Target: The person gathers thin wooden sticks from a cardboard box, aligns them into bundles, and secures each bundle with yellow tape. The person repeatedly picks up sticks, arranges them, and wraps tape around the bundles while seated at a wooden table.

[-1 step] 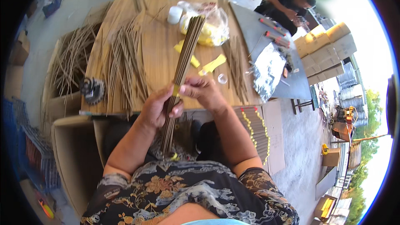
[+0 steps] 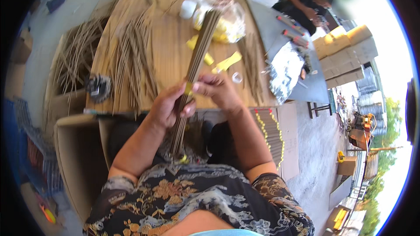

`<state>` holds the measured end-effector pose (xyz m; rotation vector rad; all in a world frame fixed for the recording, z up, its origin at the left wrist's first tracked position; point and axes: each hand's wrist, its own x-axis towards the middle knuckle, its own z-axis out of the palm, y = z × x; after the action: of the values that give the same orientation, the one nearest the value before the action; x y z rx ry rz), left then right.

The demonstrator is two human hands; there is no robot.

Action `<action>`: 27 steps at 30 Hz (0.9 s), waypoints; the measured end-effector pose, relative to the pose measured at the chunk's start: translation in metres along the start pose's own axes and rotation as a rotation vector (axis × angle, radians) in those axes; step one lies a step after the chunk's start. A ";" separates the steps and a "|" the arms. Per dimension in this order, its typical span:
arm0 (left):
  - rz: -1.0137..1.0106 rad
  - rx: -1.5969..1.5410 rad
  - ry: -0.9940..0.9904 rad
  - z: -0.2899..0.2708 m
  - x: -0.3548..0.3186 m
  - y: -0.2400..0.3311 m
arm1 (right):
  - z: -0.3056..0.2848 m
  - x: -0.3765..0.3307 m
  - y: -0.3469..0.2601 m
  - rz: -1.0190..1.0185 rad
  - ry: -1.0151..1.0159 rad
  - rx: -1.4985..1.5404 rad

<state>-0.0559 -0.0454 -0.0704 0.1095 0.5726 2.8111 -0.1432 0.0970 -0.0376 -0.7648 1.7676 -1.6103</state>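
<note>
Head view: The left hand [image 2: 168, 107] is closed around a long bundle [image 2: 197, 57] of thin brown sticks. The bundle is tilted. Its top points up over the table [image 2: 170, 57], and its bottom hangs down past the table edge to the lap. The right hand [image 2: 218, 91] is just beside the left one and touches the bundle too. Its fingers [image 2: 202, 88] are curled and pinch a small yellow strip [image 2: 188, 89] against the sticks. The strip sits right where the two hands meet.

It looks like the step in hand is wrapping the strip around the middle of the bundle. The left hand keeps the sticks tight together while the right hand works the strip. I think the next move needs a firm squeeze from the left hand so no stick slides out, and a snug pull on the strip so it goes all the way around.

On the table lie loose sticks [image 2: 131, 57], spread out to the left. More yellow strips [image 2: 225, 63] lie near the top of the bundle. A clear bag [image 2: 229, 22] with yellow things in it sits farther back. A box [image 2: 81, 148] stands to the left of the lap. Another person [image 2: 302, 4] works at the far right, well apart.
</note>
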 end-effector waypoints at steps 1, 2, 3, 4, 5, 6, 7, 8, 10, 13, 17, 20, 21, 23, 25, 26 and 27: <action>-0.021 -0.016 0.040 -0.002 0.000 -0.002 | 0.005 -0.002 -0.006 -0.042 0.029 0.044; -0.043 0.007 -0.003 -0.004 0.002 -0.002 | -0.004 -0.002 0.003 -0.025 -0.010 0.033; -0.054 -0.013 -0.017 -0.002 0.004 -0.003 | -0.004 -0.004 0.004 -0.049 -0.042 0.110; -0.041 -0.068 -0.074 -0.004 0.007 -0.002 | -0.003 -0.005 0.001 -0.060 -0.039 0.143; -0.028 -0.121 -0.131 -0.007 0.005 -0.003 | 0.000 -0.007 0.000 -0.070 -0.035 0.176; -0.011 -0.109 -0.113 -0.006 0.005 -0.001 | 0.001 -0.006 0.000 -0.075 -0.053 0.250; 0.004 -0.097 -0.096 -0.005 0.005 0.000 | 0.002 -0.005 0.001 -0.081 -0.069 0.324; 0.017 -0.084 -0.080 -0.005 0.004 0.001 | 0.003 -0.006 0.001 -0.087 -0.082 0.398; 0.155 0.017 -0.008 -0.003 0.006 0.001 | 0.001 -0.004 0.008 -0.126 -0.010 0.519; 0.317 0.098 0.073 0.008 0.010 0.000 | 0.006 -0.003 0.007 -0.105 0.046 0.455; 0.407 0.170 0.031 0.003 0.012 0.000 | 0.023 -0.010 -0.005 -0.034 0.044 0.175; 0.434 0.262 0.053 0.000 0.009 0.000 | 0.033 -0.015 -0.013 -0.007 0.052 0.118; 0.439 0.354 0.027 0.000 0.007 0.001 | 0.032 -0.018 -0.008 0.001 0.054 0.042; 0.450 0.537 -0.021 0.004 0.002 0.010 | 0.024 -0.026 -0.001 0.019 0.055 -0.110; 0.564 0.530 -0.075 0.002 0.005 0.023 | 0.021 -0.036 0.006 0.103 -0.005 -0.233; 0.546 0.404 -0.069 0.004 0.003 0.030 | 0.022 -0.041 0.007 0.146 -0.032 -0.211; 0.528 0.281 -0.061 0.008 0.000 0.038 | 0.023 -0.046 0.009 0.188 -0.060 -0.185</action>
<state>-0.0637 -0.0759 -0.0485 0.4611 1.0551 3.1858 -0.0958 0.1181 -0.0454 -0.6998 1.9029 -1.3021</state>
